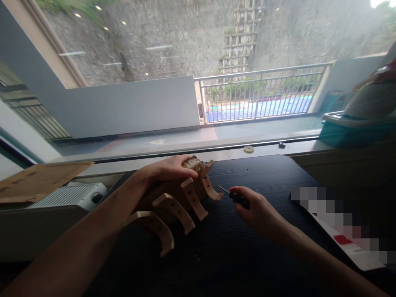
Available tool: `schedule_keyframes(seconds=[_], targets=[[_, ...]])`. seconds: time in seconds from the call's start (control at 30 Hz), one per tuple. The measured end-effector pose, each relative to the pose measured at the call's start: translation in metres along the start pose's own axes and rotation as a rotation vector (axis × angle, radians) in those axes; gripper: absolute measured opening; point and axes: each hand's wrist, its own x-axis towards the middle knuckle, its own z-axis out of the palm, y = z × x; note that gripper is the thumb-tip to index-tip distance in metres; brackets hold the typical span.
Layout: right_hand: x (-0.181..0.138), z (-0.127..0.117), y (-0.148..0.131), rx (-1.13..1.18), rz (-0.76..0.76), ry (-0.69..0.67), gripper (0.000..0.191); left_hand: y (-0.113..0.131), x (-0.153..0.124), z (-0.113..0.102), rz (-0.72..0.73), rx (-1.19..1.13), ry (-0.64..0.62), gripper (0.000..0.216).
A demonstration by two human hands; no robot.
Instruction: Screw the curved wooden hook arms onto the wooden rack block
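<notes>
In the head view, my left hand (168,168) grips the far end of a brown wooden block (193,165), thumb on the near side. Its far fingers are partly hidden. Several curved, light wooden hooks (193,200) with dark screw holes stand in a row along the block, and my left forearm passes behind them. My right hand (250,204) is closed around the dark handle of a screwdriver (236,198). The thin metal shaft points left toward the farthest hook (210,183), with a small gap between tip and wood.
All this is on a dark table (262,177). Behind it, a roll of tape (248,149) and a small dark object (281,144) lie on the window sill. A teal bin (340,132) stands right; brown cardboard (40,177) rests on a white radiator (69,196) left. The right edge is pixelated.
</notes>
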Motion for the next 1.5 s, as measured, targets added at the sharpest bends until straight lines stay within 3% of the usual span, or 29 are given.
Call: schedule_keyframes(seconds=[0.1,0.23,0.47,0.93,1.23,1.33,1.5], targets=[[-0.01,-0.011,-0.003,-0.13,-0.224,0.059,0.034,0.0,0.0,-0.003,0.011,-0.022,-0.029,0.045],[-0.011,-0.009,-0.01,-0.388,-0.351,0.138,0.031,-0.001,0.001,-0.006,-0.001,-0.062,-0.057,0.045],[-0.005,0.006,-0.014,-0.499,-0.386,0.132,0.028,-0.005,0.005,-0.01,-0.031,-0.079,-0.071,0.046],[0.003,0.01,-0.015,-0.498,-0.355,0.13,0.028,-0.01,0.008,-0.014,-0.032,-0.063,-0.104,0.052],[0.004,0.008,-0.011,-0.76,-0.573,0.124,0.044,-0.008,0.006,-0.008,0.005,-0.02,-0.061,0.044],[0.002,0.015,-0.005,-0.623,-0.494,0.113,0.037,-0.004,0.003,-0.003,0.025,0.001,-0.042,0.044],[-0.007,0.034,0.0,0.009,-0.069,0.135,0.032,0.005,-0.001,0.002,0.021,0.018,-0.043,0.046]])
